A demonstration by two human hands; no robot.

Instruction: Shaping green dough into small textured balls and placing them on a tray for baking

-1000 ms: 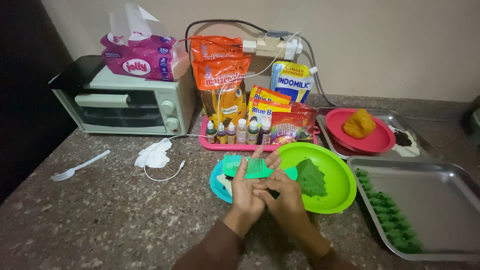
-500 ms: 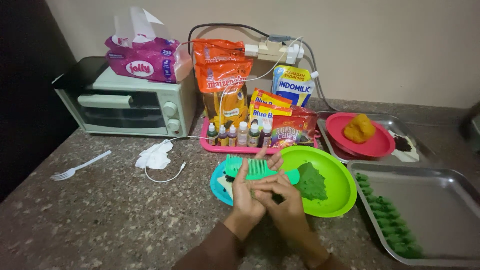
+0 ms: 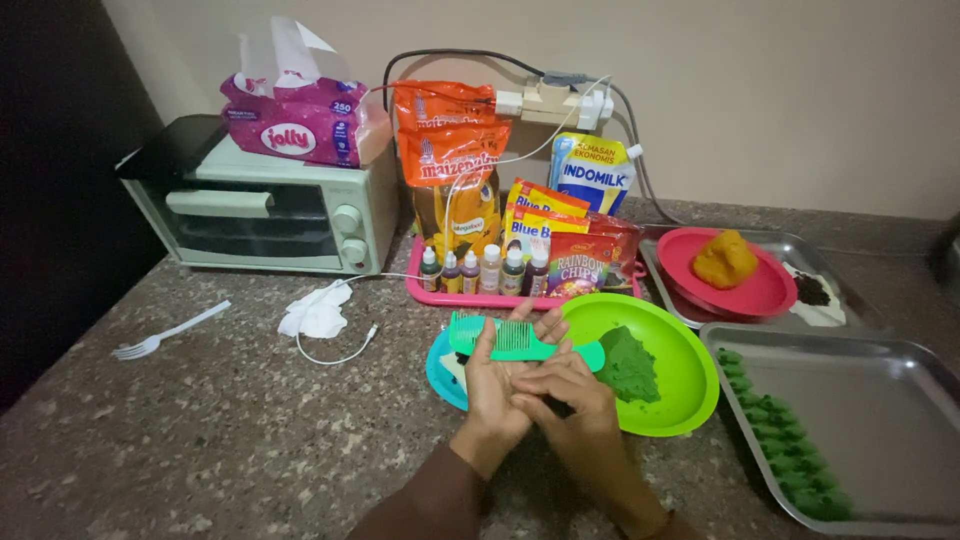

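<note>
Green comb (image 3: 522, 340): lies across the fingertips of the left hand (image 3: 500, 385), teeth up, its handle reaching out over the rim of the green plate (image 3: 690, 400).
Left fingers (image 3: 525, 318): spread flat, palm up, carrying the comb rather than gripping it.
Right hand (image 3: 570, 405): pressed onto the left palm, fingers curled in; something small may be caught between the palms, but I cannot tell what.
Change: against the pictures from a second ago very little differs; both hands sit in the same spot with the comb in the same place, only the right hand looks a touch lower on the palm. To my eye the rubbing or pressing between the palms is ongoing, not finished.
Green dough (image 3: 628, 362): a lump on the green plate, just beside the right hand.
Blue dish (image 3: 440, 368): under the left hand, mostly hidden.
Steel tray (image 3: 880, 400): to the right, with a row of small green pieces (image 3: 785, 450) along its near edge.
Farther out: a red plate (image 3: 760, 295) with an orange lump (image 3: 725, 258), a pink tray of small bottles (image 3: 480, 270), and a white fork (image 3: 165, 332) on the tabletop (image 3: 200, 430).
</note>
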